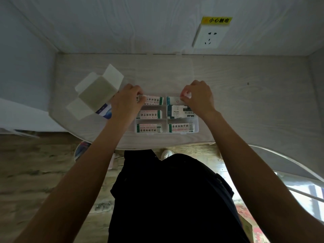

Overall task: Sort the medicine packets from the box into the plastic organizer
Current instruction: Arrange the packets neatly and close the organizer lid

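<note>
Head view: left hand and right hand each pinch a medicine packet over the plastic organizer on the desk.

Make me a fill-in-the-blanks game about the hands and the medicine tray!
1. The clear organizer has ___ compartments.
2. The open cardboard box sits beside the ___ hand.
3. The right hand is at the far ___ compartment.
4. The wall socket has a ___ sticker above it.

Missing words: six; left; right; yellow
</note>
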A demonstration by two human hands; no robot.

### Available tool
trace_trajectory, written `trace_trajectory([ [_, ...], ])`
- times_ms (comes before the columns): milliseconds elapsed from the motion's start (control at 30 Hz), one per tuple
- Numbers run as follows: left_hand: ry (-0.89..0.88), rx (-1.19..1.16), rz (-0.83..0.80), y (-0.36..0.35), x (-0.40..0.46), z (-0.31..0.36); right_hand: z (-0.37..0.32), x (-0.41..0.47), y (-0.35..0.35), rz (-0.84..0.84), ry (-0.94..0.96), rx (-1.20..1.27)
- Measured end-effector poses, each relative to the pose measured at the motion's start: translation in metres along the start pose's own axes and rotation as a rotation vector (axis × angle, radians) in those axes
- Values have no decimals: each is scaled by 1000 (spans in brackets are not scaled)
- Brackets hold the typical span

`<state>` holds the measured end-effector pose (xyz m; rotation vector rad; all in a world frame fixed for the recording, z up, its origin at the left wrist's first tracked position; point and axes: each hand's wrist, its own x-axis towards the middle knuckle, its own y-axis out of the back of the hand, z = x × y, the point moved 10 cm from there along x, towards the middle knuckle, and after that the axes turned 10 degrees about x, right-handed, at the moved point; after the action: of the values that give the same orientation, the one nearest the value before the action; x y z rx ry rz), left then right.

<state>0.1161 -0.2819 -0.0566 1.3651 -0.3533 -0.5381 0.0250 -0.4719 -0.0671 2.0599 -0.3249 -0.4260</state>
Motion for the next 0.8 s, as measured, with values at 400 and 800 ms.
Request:
trace_trajectory([
  [400, -469, 17, 43, -8, -13, 37, -3, 0, -3, -67, -63, 68],
  [800, -408, -16, 21, -13, -16, 30, -4, -3, 2, -15, -21, 219],
])
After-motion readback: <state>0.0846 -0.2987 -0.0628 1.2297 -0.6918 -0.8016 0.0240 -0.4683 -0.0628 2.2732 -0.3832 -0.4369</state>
